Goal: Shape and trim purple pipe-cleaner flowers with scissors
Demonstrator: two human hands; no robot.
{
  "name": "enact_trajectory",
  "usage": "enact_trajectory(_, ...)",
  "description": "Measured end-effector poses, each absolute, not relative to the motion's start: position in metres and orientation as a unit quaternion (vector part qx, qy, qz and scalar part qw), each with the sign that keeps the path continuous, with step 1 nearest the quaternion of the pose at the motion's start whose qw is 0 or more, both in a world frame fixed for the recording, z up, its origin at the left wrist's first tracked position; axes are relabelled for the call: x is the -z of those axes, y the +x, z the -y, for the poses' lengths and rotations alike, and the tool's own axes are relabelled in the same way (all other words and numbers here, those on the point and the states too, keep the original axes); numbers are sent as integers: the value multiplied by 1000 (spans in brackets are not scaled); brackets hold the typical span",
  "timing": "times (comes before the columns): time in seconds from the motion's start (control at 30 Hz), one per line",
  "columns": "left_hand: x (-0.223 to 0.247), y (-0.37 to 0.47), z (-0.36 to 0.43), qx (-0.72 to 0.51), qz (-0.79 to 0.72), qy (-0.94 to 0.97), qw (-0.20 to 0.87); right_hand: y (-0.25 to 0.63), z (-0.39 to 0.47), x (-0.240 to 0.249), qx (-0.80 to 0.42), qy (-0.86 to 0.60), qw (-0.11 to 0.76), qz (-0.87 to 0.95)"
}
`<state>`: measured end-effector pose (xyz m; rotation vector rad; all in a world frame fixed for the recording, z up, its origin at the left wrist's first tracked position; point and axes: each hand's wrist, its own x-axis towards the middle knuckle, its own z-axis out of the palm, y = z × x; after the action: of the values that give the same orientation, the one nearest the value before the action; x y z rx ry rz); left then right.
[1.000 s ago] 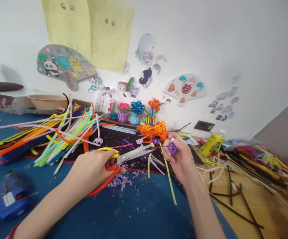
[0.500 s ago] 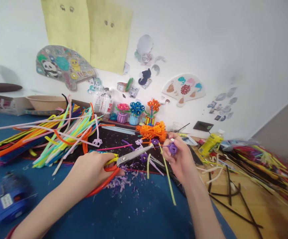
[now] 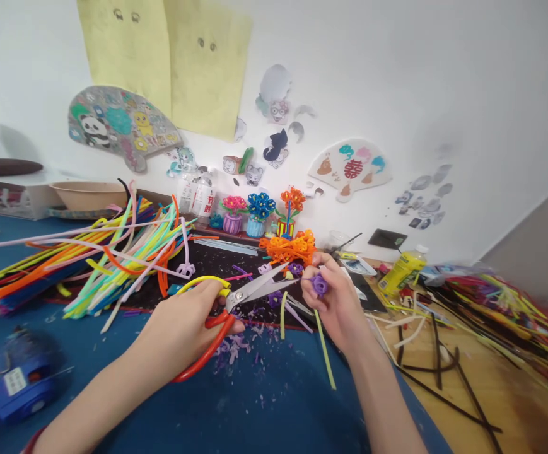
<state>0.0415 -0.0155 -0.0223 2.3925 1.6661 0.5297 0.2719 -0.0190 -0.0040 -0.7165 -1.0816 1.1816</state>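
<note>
My left hand (image 3: 193, 321) is wrapped round a pair of scissors (image 3: 250, 294) with one yellow and one red handle. Their blades are spread apart and point right. In my right hand (image 3: 333, 299) a small purple pipe-cleaner flower (image 3: 320, 285) is pinched between the fingers. A thin stem sticks out leftward from the flower, close to the blade tips. Below the blades, purple fuzz clippings (image 3: 233, 350) lie scattered on the blue mat. A pale yellow-green pipe cleaner (image 3: 325, 350) lies just under my right hand, and orange pipe-cleaner pieces (image 3: 290, 247) are heaped behind it.
A big bundle of coloured pipe cleaners (image 3: 127, 252) spreads at the left. The blue glue gun (image 3: 16, 381) lies at front left. Pipe-cleaner flower pots (image 3: 255, 217) stand by the wall. A yellow bottle (image 3: 403, 271) and more pipe cleaners (image 3: 501, 321) sit at the right.
The scissor blades have opened wider. My right hand has come slightly left with the purple flower, and my left hand has shifted slightly right.
</note>
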Motion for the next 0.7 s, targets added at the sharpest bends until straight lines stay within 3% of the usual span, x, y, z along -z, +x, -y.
enact_trajectory(0.37, 5, 33, 15, -209, -624, 753, 13, 271, 17, 3, -470, -352, 645, 489)
enact_trajectory(0.7, 18, 42, 19, -140, -579, 802, 31, 268, 20, 7, -486, -348, 615, 514)
